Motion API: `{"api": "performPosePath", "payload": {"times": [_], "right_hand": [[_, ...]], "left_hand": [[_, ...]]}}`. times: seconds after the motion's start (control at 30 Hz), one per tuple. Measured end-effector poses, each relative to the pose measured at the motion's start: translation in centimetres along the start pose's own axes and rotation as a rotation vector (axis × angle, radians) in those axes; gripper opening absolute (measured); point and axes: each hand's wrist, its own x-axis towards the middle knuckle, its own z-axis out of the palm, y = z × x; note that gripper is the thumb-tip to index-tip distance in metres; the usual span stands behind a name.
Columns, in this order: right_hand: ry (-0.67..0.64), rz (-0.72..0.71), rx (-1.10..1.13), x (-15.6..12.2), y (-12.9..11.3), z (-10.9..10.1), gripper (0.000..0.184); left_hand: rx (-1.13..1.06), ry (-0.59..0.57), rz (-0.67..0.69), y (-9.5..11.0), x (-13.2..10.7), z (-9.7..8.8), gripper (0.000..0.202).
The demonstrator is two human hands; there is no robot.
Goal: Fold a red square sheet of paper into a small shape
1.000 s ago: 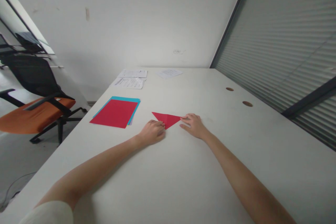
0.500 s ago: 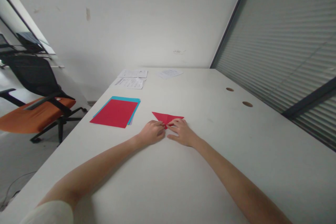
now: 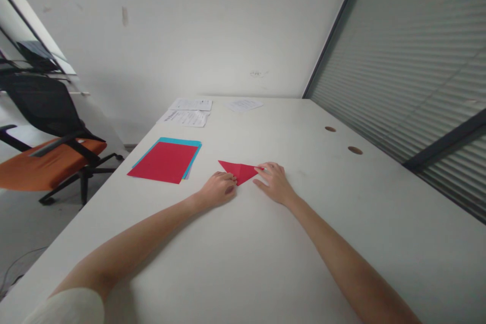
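A red paper triangle point(image 3: 240, 170), folded flat, lies on the white table point(image 3: 266, 263) in front of me. My left hand point(image 3: 217, 190) rests with curled fingers, its fingertips pressing down on the triangle's near point. My right hand point(image 3: 275, 181) lies flat beside the triangle, with its stretched fingers touching the right corner. Both forearms rest on or just above the tabletop.
A stack of coloured sheets point(image 3: 163, 162), red on top and blue beneath, lies to the left. Printed white papers point(image 3: 186, 118) sit at the far end. Two cable holes point(image 3: 355, 150) are at the right. An orange office chair point(image 3: 45, 164) stands left of the table, and window blinds point(image 3: 417, 61) run along the right.
My right hand slid left along the triangle toward my left hand, then back out to the right corner. My left hand stayed on the near point.
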Motion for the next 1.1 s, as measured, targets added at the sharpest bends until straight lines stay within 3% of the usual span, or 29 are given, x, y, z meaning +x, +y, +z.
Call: {"api": "performPosePath", "payload": {"times": [0.2, 0.4, 0.5, 0.67, 0.83, 0.93, 1.03, 1.1], "right_hand": [[0.14, -0.021, -0.021, 0.8, -2.8, -0.5, 0.047], [-0.132, -0.176, 0.12, 0.3, -2.7, 0.3, 0.047], [-0.182, -0.113, 0.141, 0.1, -1.0, 0.8, 0.047], [-0.133, 0.068, 0.096, -0.3, 2.6, 1.1, 0.047], [0.003, 0.166, 0.029, -0.2, 2.2, 0.9, 0.049], [0.005, 0.038, 0.086, 0.2, 0.0, 0.8, 0.049], [-0.138, -0.135, 0.149, 0.6, -1.6, 1.0, 0.048], [-0.188, -0.145, 0.144, 0.6, -1.7, 1.1, 0.047]], "left_hand": [[-0.001, 0.008, 0.006, 0.0, 0.2, 0.0, 0.016], [-0.003, 0.009, 0.01, 0.1, 0.1, -0.1, 0.014], [-0.003, 0.006, 0.006, -0.1, 0.1, 0.0, 0.014], [-0.007, 0.012, 0.0, -0.2, 0.0, 0.2, 0.015], [0.002, 0.005, 0.0, -0.2, 0.0, 0.2, 0.015], [0.0, 0.011, 0.006, -0.2, 0.1, 0.2, 0.014], [-0.002, 0.003, 0.004, -0.2, 0.2, 0.0, 0.014], [0.001, -0.019, 0.006, -0.2, 0.2, -0.2, 0.015]]}}
